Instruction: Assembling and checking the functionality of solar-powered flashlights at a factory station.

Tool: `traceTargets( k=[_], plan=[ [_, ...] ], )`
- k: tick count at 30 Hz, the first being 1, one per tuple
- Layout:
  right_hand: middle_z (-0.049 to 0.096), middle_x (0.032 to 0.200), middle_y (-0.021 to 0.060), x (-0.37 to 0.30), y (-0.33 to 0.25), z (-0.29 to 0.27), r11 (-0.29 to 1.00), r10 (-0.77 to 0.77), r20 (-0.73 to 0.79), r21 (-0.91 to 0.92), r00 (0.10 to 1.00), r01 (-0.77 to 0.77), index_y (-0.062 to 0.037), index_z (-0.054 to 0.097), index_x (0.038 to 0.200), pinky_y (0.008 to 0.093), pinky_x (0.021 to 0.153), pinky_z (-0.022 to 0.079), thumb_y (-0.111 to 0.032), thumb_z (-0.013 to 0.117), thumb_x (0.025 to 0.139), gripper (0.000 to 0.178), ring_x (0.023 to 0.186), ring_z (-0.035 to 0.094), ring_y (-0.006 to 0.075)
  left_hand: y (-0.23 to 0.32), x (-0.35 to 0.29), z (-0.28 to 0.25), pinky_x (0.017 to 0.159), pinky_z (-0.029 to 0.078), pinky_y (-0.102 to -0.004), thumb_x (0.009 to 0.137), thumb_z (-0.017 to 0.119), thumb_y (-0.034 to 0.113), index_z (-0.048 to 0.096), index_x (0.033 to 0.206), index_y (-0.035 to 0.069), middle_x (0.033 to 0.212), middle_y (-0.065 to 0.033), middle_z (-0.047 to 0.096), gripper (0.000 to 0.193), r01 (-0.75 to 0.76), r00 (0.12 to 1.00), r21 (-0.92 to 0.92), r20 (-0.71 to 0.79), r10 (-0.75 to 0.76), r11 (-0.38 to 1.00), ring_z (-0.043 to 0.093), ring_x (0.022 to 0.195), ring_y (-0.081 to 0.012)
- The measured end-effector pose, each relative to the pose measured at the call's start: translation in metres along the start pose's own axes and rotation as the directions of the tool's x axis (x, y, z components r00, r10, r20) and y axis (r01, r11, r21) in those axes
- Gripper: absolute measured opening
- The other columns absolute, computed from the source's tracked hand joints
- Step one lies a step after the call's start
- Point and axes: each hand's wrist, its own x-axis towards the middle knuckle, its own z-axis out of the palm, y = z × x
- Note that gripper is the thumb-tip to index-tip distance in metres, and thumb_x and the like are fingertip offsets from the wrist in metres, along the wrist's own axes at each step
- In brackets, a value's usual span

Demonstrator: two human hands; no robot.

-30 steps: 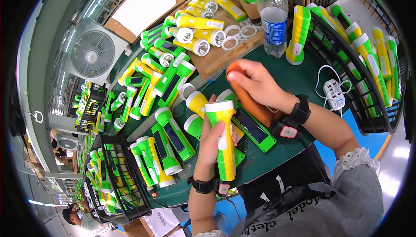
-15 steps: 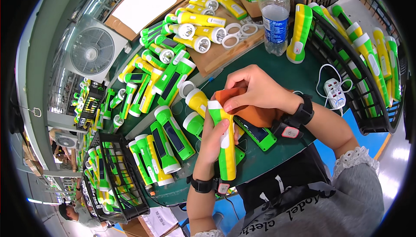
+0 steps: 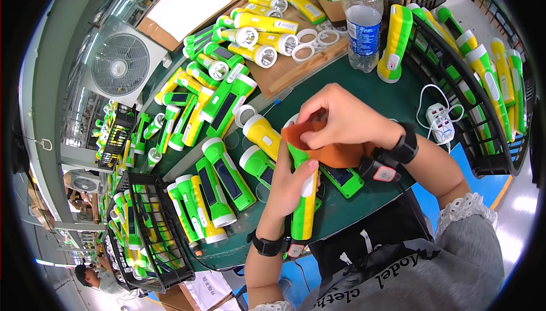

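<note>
My left hand (image 3: 287,190) is wrapped around a green and yellow flashlight (image 3: 305,214) with a white strip, its tail toward my body. Pinched in my right hand (image 3: 348,119) is an orange-brown cloth (image 3: 336,156), which lies against the head end of that flashlight and covers much of it. Just left of my hands, a yellow flashlight (image 3: 263,133) and a green flashlight with a dark panel (image 3: 257,163) rest on the table. Partly beneath the cloth lies another green flashlight (image 3: 344,181) with a dark panel.
Many flashlights (image 3: 224,106) lie across the green table (image 3: 318,83). A water bottle (image 3: 364,32) and an upright flashlight (image 3: 393,44) stand beside a black basket (image 3: 478,123) of flashlights. Another black basket (image 3: 162,237) is at left. A white power strip (image 3: 440,123) with cables sits at right.
My right hand has brought the cloth over the flashlight's white head end, which showed before. The held flashlight has turned slightly in my left hand.
</note>
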Motion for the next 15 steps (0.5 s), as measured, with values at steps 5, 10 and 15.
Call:
traceTargets(
  k=[5, 10, 15],
  plan=[
    [0.059, 0.070, 0.0026, 0.002, 0.003, 0.001, 0.974, 0.006, 0.093, 0.224, 0.996, -0.027, 0.0040, 0.062, 0.078, 0.0204, 0.061, 0.043, -0.007, 0.065, 0.063, 0.019, 0.067, 0.050, 0.0064, 0.000, 0.000, -0.004, 0.055, 0.047, -0.0249, 0.078, 0.055, 0.014, 0.011, 0.138, 0.007, 0.102, -0.0107, 0.049, 0.075, -0.039, 0.999, -0.053, -0.032, 0.037, 0.998, 0.055, 0.065, -0.0134],
    [0.058, 0.070, 0.0027, 0.002, 0.005, 0.000, 0.952, 0.011, 0.076, 0.304, 0.997, -0.034, 0.0048, 0.061, 0.077, 0.0210, 0.061, 0.044, -0.005, 0.062, 0.062, 0.018, 0.067, 0.051, 0.0061, 0.002, -0.001, -0.003, 0.055, 0.047, -0.0247, 0.078, 0.055, 0.014, 0.011, 0.139, 0.008, 0.104, -0.0110, 0.049, 0.075, -0.029, 0.999, -0.048, -0.042, 0.027, 0.998, 0.055, 0.064, -0.0130],
    [0.058, 0.069, 0.0028, 0.003, 0.008, 0.002, 0.934, 0.019, 0.094, 0.353, 0.995, -0.051, 0.0043, 0.060, 0.074, 0.0203, 0.061, 0.042, -0.006, 0.062, 0.062, 0.016, 0.067, 0.051, 0.0057, 0.002, -0.001, -0.006, 0.055, 0.047, -0.0244, 0.078, 0.056, 0.015, 0.013, 0.138, 0.009, 0.100, -0.0095, 0.050, 0.075, -0.018, 1.000, -0.095, 0.001, 0.019, 0.995, 0.054, 0.063, -0.0128]
  ],
)
